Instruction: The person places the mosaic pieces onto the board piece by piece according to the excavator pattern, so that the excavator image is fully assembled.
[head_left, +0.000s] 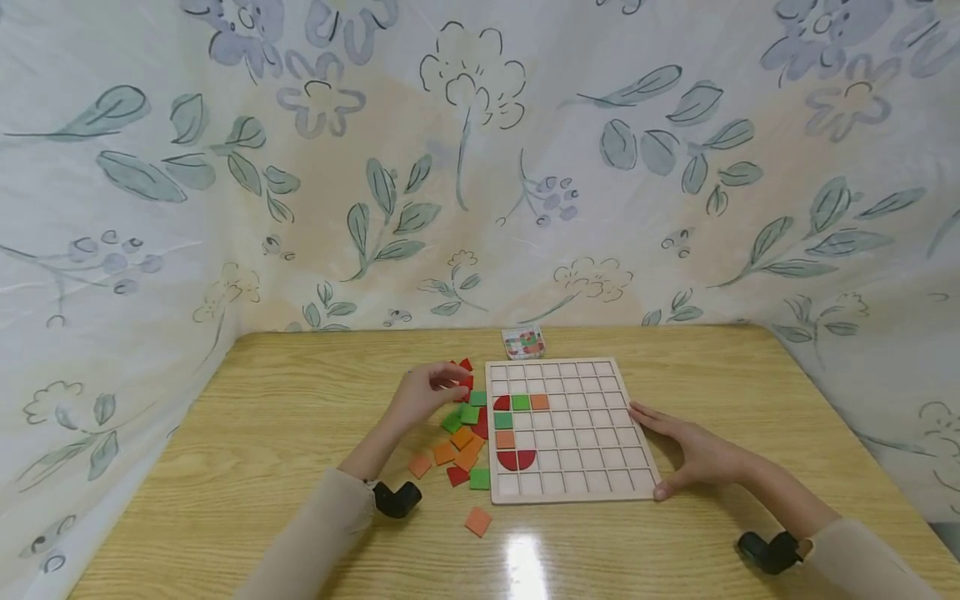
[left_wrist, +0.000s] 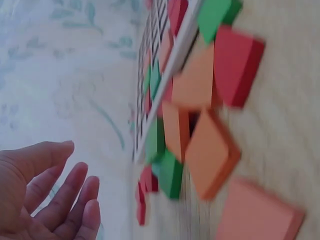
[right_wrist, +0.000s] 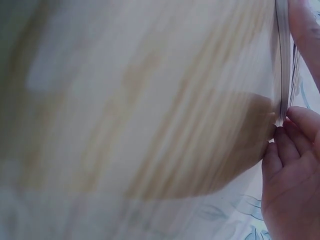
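A wooden grid board (head_left: 588, 433) lies on the table. Along its left side sit several pieces, among them a green square (head_left: 521, 402), an orange square (head_left: 506, 439) and red rounded pieces (head_left: 527, 459). My left hand (head_left: 431, 393) hovers over the far end of the loose tile pile, near red pieces (head_left: 466, 382). In the left wrist view, that hand (left_wrist: 47, 195) has loosely bent fingers with nothing between them. My right hand (head_left: 693, 450) rests at the board's right edge, thumb by the near corner and fingers stretched along the side.
Loose green tiles (head_left: 469, 415), orange tiles (head_left: 445, 452) and red pieces lie left of the board, some overlapping. One orange tile (head_left: 478, 522) lies apart, nearer the front. A small printed card (head_left: 523, 342) is behind the board. Patterned fabric (head_left: 480, 167) hangs around the table.
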